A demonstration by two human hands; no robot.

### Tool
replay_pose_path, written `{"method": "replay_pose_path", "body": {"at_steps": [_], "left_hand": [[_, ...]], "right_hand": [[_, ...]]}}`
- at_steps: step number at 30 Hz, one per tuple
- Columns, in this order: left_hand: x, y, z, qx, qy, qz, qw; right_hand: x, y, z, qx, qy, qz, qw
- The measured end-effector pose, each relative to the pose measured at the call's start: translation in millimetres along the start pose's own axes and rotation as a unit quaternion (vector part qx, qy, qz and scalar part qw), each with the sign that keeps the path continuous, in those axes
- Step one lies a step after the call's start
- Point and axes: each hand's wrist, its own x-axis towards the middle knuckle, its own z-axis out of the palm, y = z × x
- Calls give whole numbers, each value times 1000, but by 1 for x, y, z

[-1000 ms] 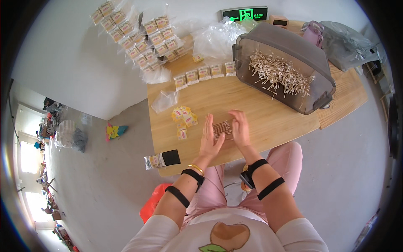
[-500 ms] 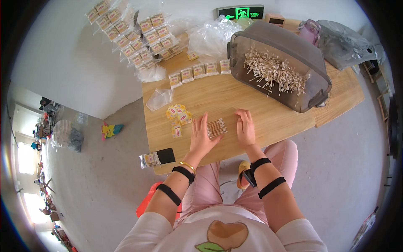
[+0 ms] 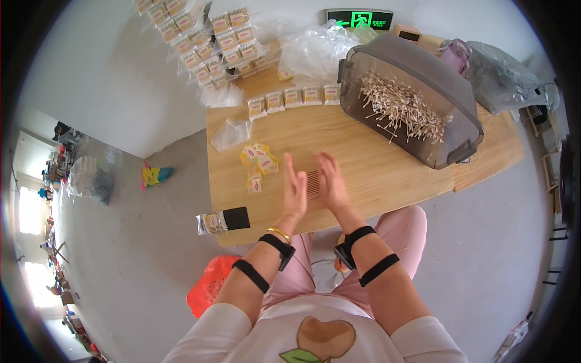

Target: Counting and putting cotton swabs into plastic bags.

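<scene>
A row of wooden-stemmed cotton swabs (image 3: 313, 185) lies on the wooden table near its front edge, between my two hands. My left hand (image 3: 295, 192) stands on edge at the swabs' left ends, fingers stretched out. At their right ends is my right hand (image 3: 331, 183), its fingers extended and slightly bent, palm turned inward. The swab tips are hidden behind the hands, and whether both palms touch them I cannot tell. Small yellow-and-white cards (image 3: 261, 160) lie loosely piled left of my left hand.
A grey plastic bin (image 3: 417, 66) tipped on its side holds many loose swabs (image 3: 402, 109). Several filled swab packs (image 3: 293, 97) stand in a row behind. Clear bags (image 3: 232, 134), a pack on a black pad (image 3: 213, 222) and stacked packs (image 3: 181, 33) are at the left.
My right hand has moved left to the swabs' right ends. The left hand has turned up on its edge, and its fingers have come off the top of the row.
</scene>
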Motion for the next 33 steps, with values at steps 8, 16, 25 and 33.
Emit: {"method": "replay_pose_path", "body": {"at_steps": [8, 16, 25, 33], "left_hand": [[-15, -9, -52, 387, 27, 58, 920], [-8, -6, -48, 434, 6, 33, 900], [-10, 0, -45, 426, -5, -10, 904], [-9, -1, -45, 408, -5, -14, 913]], "right_hand": [[-36, 8, -46, -190, -43, -91, 977], [-30, -7, -26, -232, -98, -116, 961], [-37, -6, -17, -228, -68, -119, 964], [-37, -9, -18, -234, -86, -151, 957]]}}
